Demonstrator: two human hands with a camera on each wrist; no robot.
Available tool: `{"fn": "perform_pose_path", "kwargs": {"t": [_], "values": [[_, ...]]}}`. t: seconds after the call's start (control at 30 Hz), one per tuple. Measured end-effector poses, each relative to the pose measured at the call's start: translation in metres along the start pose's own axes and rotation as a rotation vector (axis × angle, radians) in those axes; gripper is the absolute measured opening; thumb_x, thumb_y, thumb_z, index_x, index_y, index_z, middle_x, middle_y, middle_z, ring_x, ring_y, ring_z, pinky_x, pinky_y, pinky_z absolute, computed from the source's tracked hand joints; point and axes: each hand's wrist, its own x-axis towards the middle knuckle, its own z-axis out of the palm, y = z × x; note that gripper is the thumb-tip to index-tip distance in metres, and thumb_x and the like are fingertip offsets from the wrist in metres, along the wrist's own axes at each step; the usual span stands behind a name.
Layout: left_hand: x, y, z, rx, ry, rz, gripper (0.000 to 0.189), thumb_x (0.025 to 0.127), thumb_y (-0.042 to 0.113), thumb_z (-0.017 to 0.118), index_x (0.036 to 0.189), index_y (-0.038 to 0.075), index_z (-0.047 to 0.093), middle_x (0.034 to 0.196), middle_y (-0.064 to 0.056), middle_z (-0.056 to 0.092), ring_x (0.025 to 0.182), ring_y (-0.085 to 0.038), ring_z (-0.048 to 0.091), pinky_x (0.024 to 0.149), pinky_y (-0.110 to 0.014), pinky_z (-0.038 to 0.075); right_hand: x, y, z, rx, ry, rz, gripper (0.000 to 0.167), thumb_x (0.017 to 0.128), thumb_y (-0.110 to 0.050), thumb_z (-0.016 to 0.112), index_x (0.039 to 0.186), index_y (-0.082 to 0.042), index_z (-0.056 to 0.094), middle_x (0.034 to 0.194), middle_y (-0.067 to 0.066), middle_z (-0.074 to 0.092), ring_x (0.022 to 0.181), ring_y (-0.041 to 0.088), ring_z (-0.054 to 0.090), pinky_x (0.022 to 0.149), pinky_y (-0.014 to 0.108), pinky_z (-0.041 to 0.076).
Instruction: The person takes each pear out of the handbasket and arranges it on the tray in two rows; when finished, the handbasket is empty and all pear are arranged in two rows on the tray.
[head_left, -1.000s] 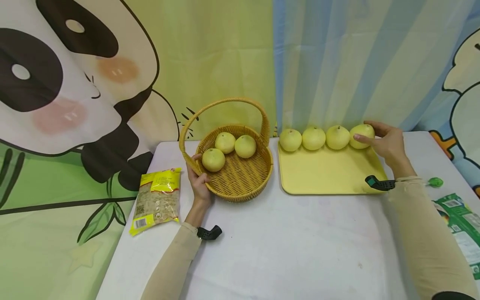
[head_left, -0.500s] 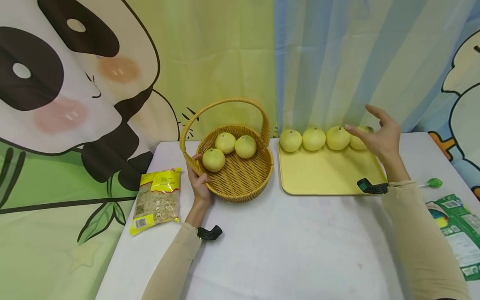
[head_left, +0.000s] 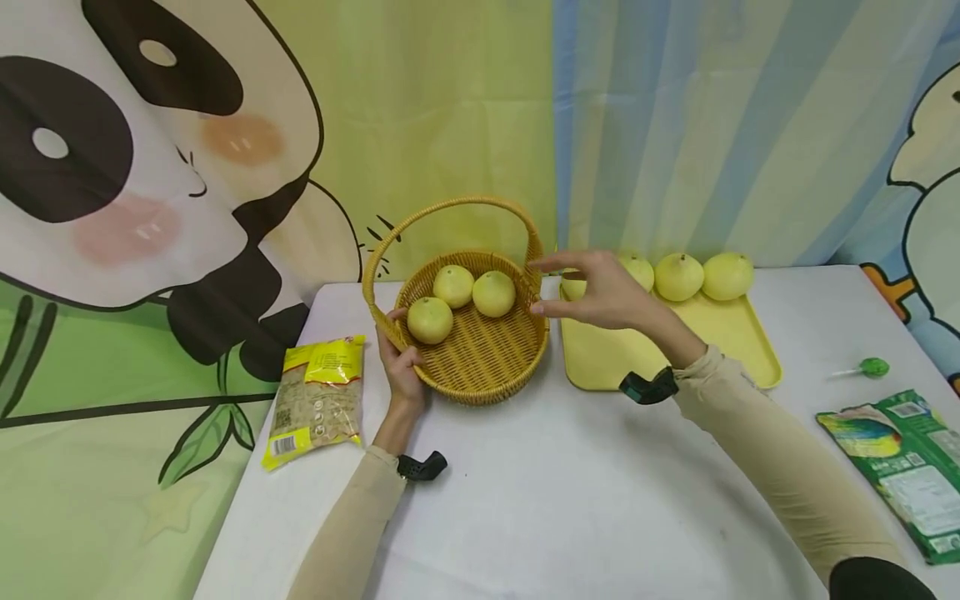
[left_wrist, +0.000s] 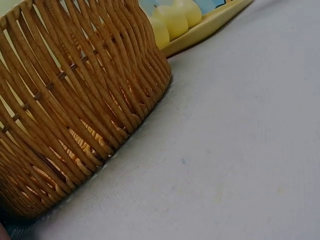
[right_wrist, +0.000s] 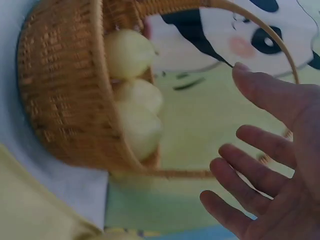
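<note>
A wicker basket (head_left: pixel 480 367) with a tall arched handle stands at the middle of the table, three round pale-yellow pears (head_left: pixel 431 321) inside it. My left hand (head_left: pixel 402 371) grips the basket's left side, thumb over the rim; the left wrist view shows mainly the woven wall (left_wrist: pixel 85 100). My right hand (head_left: pixel 611 296) holds nothing. Its thumb and fingers are spread beside the basket's right rim, and the right wrist view shows the same spread hand (right_wrist: pixel 270 170). Behind it, a yellow tray (head_left: pixel 600 358) bears a row of pears (head_left: pixel 678 277) along its back edge, partly hidden by the hand.
A yellow-and-clear food packet (head_left: pixel 318 400) lies left of the basket. On the right are a green lollipop (head_left: pixel 873 367) and a green packet (head_left: pixel 900 467). A printed curtain (head_left: pixel 450 125) hangs directly behind the table.
My right hand has let go of the rightmost pear on the tray and moved left to the basket's right side. The left hand keeps its grip on the basket.
</note>
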Motion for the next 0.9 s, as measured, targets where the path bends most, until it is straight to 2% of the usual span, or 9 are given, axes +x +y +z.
{"fn": "perform_pose_path", "kwargs": {"t": [0.1,0.3,0.47,0.7,0.9], "values": [[0.0,0.0,0.0,0.003,0.004,0.004,0.079,0.064,-0.013,0.036,0.142,-0.008,0.041,0.144,-0.017,0.046,0.129,-0.019,0.043,0.105,-0.028,0.032,0.014,-0.003,0.018,-0.047,-0.076,-0.009,0.067,0.092,-0.031,0.083,0.149,-0.006,0.06,0.15,0.016,0.062,0.14,0.036,0.056,0.112,0.055,0.048],[0.002,0.001,0.0,0.015,-0.005,0.013,0.079,0.064,-0.01,0.036,0.142,-0.007,0.042,0.144,-0.017,0.045,0.129,-0.018,0.043,0.105,-0.028,0.031,0.03,-0.007,0.045,-0.042,-0.094,0.024,0.078,0.092,-0.038,0.082,0.156,-0.008,0.051,0.16,0.015,0.052,0.146,0.038,0.049,0.117,0.056,0.041],[0.002,0.0,-0.001,0.01,0.002,0.014,0.079,0.063,-0.011,0.036,0.142,-0.008,0.042,0.142,-0.017,0.046,0.128,-0.019,0.043,0.105,-0.028,0.032,0.044,-0.011,0.058,-0.041,-0.126,0.047,0.085,0.091,-0.042,0.081,0.161,-0.009,0.043,0.166,0.018,0.042,0.154,0.037,0.038,0.123,0.056,0.034],[0.0,0.0,-0.001,-0.004,0.002,0.015,0.078,0.064,-0.012,0.035,0.142,-0.006,0.043,0.14,-0.014,0.048,0.128,-0.019,0.045,0.105,-0.027,0.034,0.063,-0.006,0.07,-0.069,-0.216,0.129,0.1,0.093,-0.042,0.079,0.167,-0.002,0.024,0.174,0.026,0.017,0.161,0.042,0.02,0.129,0.057,0.022],[-0.001,0.002,-0.002,-0.001,-0.003,0.002,0.079,0.064,-0.013,0.036,0.142,-0.008,0.042,0.146,-0.018,0.045,0.127,-0.019,0.045,0.104,-0.029,0.034,0.07,0.002,0.08,-0.126,-0.311,0.176,0.102,0.093,-0.04,0.08,0.168,-0.004,0.021,0.174,0.024,0.02,0.159,0.043,0.025,0.127,0.058,0.026]]}}
